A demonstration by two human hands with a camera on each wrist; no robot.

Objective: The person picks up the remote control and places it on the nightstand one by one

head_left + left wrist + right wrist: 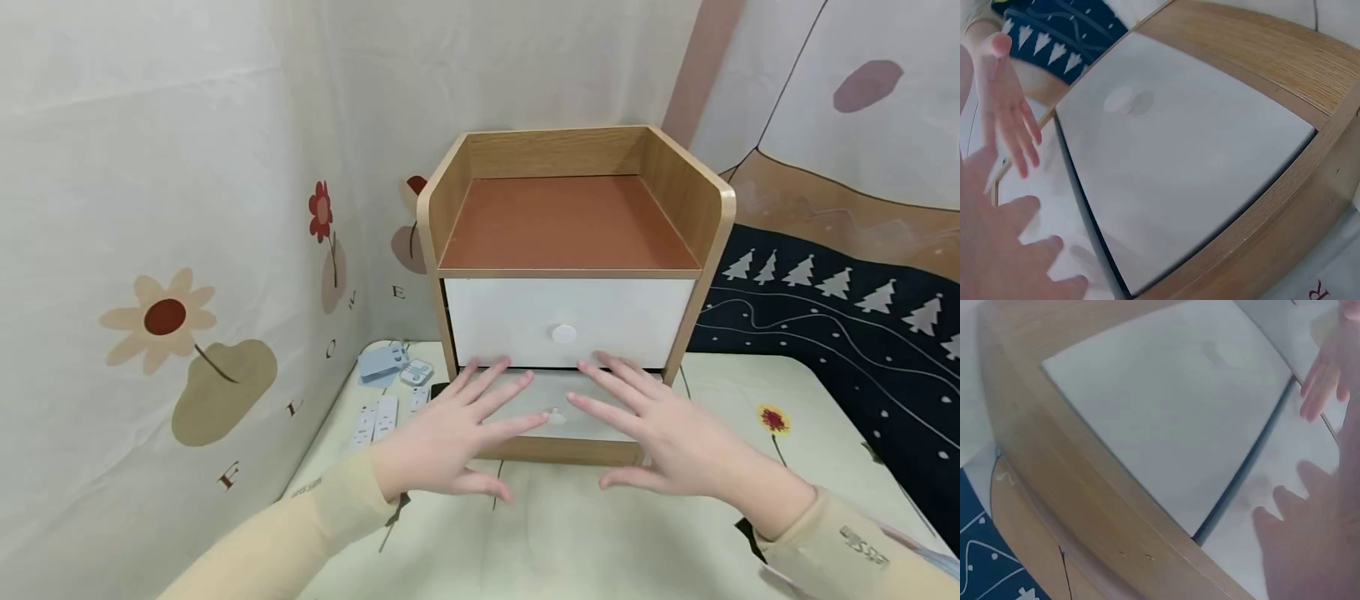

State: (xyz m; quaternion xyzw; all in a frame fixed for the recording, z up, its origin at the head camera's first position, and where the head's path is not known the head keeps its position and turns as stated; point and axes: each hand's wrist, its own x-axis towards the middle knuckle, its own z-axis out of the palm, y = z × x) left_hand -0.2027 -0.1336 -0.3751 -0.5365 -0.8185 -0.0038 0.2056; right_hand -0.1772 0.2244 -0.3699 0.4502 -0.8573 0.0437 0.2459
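Covering lower drawer (pixel 551 392) partly: left hand (pixel 457 437), right hand (pixel 671 433) apart, fingers spread; contact unclear.

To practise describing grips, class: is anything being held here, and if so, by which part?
Nothing is held: the left hand and right hand are spread, empty, before the cabinet.

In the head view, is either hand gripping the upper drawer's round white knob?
No, the left hand and right hand have their fingers spread, and the round white knob on the upper drawer shows uncovered above them.
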